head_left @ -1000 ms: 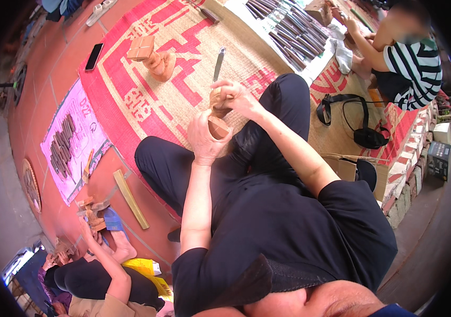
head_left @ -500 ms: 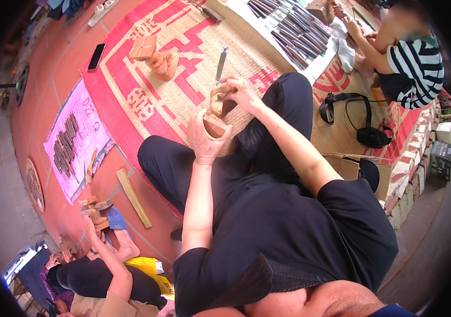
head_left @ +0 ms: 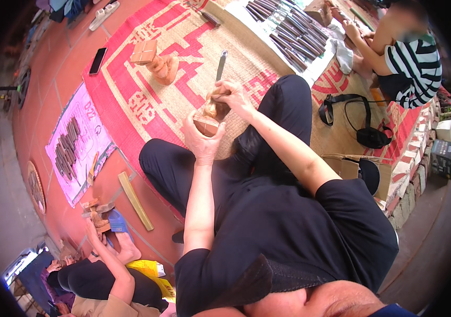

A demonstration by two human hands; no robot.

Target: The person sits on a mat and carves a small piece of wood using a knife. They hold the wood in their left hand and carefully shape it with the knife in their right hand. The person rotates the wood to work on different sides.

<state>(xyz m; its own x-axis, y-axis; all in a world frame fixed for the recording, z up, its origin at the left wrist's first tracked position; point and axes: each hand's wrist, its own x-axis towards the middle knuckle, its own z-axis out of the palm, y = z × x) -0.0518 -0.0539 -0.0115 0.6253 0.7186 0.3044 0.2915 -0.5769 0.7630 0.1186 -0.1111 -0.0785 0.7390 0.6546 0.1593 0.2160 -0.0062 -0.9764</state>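
The left hand (head_left: 199, 140) has its fingers clamped round the carving (head_left: 206, 126) at its block end, the right hand (head_left: 233, 99) pinches its curved end; shaping looks well along, what remains cannot be told; a blade (head_left: 221, 66) lies just beyond the right fingertips

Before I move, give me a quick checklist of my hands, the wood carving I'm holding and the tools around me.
1. Left hand steadying the wood carving by its squared base: ok.
2. Left hand free to pick something up: not ok, it grips that base.
3. Right hand holding a small tool: cannot tell, its fingers hide what is beneath them.
4. Narrow metal tool apart from the right hand: cannot tell, its near end meets the fingers in this view.
5. Second wood carving on the mat, apart from both hands: ok.
6. Dark-handled tools laid out together: ok.
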